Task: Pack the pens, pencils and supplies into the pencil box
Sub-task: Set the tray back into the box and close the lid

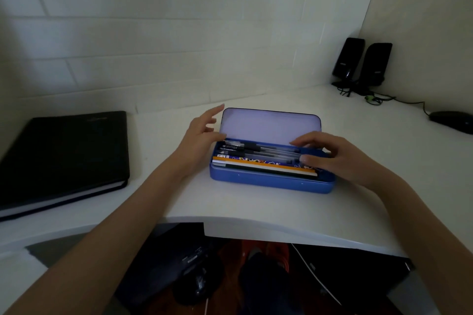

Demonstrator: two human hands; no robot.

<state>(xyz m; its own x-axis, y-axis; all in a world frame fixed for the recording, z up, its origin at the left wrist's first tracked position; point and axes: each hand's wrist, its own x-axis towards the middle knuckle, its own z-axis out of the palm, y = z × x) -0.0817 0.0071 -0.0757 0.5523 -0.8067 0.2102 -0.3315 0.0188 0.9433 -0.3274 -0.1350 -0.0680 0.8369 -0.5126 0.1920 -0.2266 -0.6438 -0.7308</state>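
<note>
Seemingly the packing was near its end; the blue pencil box (271, 181) sat on the white table (256, 207) between the hands, lid (271, 125) raised, pens (261, 149) and a patterned ruler (263, 164) lying inside; the left hand (202, 133) hovered with fingers spread by the lid's left corner, holding nothing; the right hand (335, 155) rested relaxed fingers on the pens' right ends; next, I judged, came levelling them and lowering the lid; bare table lay near both wrists, the front edge close behind them.

Pens (258, 149) in pencil box (271, 181)
</note>
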